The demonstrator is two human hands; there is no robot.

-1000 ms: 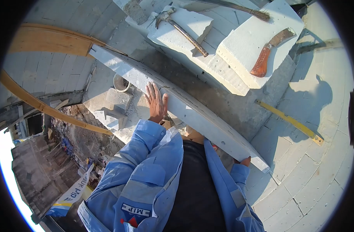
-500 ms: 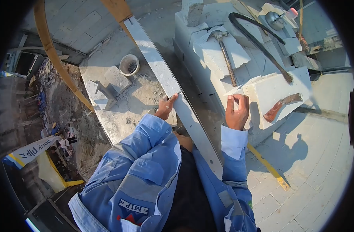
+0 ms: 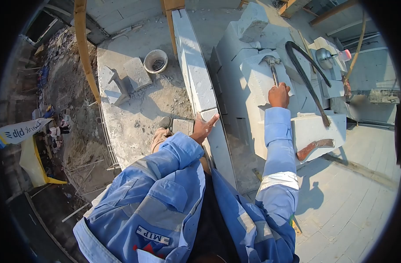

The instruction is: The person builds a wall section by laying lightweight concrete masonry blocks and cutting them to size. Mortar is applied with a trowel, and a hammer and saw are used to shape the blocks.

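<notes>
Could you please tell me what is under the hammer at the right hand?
Beneath the hammer, a white block can be seen. The right hand covers the hammer's lower end, so what lies under there cannot be seen.

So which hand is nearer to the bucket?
Left. The left hand is at the narrow wall, with the bucket farther ahead and to its left. The right hand is across the wall, gripping the hammer.
</notes>
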